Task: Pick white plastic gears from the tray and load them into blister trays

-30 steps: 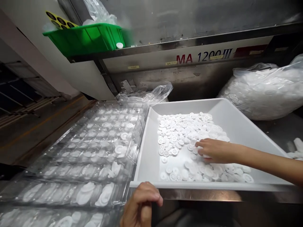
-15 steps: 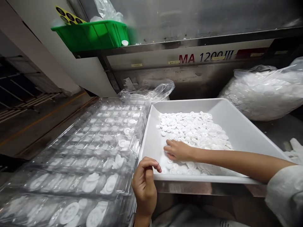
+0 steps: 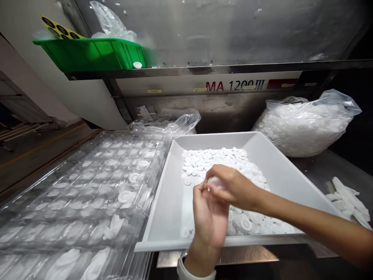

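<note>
A white tray holds a heap of small white plastic discs. Over its near half my two hands meet. My right hand comes in from the right, fingers curled round a small white disc. My left hand rises from below the tray's front edge, its fingertips pinching at the same disc. Left of the tray lies a clear blister tray with several rows of pockets, some holding white discs.
A clear bag full of white discs sits behind the tray on the right. A green bin stands on the machine shelf at upper left. Loose clear plastic lies behind the trays. White pieces lie at the far right.
My right hand has lifted out of the disc heap with a disc. My left hand left the tray's front edge and rose to meet it. The view shifted left.
</note>
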`<state>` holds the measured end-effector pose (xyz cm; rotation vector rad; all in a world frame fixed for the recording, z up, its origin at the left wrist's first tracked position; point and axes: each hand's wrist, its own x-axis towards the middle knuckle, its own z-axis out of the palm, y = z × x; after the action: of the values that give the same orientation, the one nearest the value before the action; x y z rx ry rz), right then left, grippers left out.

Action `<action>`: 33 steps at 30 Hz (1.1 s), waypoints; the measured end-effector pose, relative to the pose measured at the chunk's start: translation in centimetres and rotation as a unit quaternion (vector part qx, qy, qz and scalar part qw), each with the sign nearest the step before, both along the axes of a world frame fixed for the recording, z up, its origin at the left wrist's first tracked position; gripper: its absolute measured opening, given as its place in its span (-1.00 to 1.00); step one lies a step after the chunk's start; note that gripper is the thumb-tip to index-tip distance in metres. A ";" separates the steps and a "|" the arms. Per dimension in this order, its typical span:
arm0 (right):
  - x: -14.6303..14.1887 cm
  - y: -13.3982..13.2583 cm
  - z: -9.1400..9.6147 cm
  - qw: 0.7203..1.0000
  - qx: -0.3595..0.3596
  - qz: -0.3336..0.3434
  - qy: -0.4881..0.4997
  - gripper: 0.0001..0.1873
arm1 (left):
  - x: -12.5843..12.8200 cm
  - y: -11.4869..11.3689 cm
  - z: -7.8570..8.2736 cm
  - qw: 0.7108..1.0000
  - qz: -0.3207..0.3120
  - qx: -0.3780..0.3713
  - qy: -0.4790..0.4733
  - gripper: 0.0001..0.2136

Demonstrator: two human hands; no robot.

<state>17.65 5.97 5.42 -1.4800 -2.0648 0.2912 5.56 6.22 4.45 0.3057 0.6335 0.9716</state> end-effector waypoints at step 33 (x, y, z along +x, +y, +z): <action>1.9 -0.2 -3.0 1.000 0.005 0.000 0.030 -0.79 | 1.6 -1.4 -0.9 0.983 0.058 -0.128 -0.120 -0.72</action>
<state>19.58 5.80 2.44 -1.4472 -2.0162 0.3230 7.12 4.86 3.53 -0.0770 0.5509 1.0077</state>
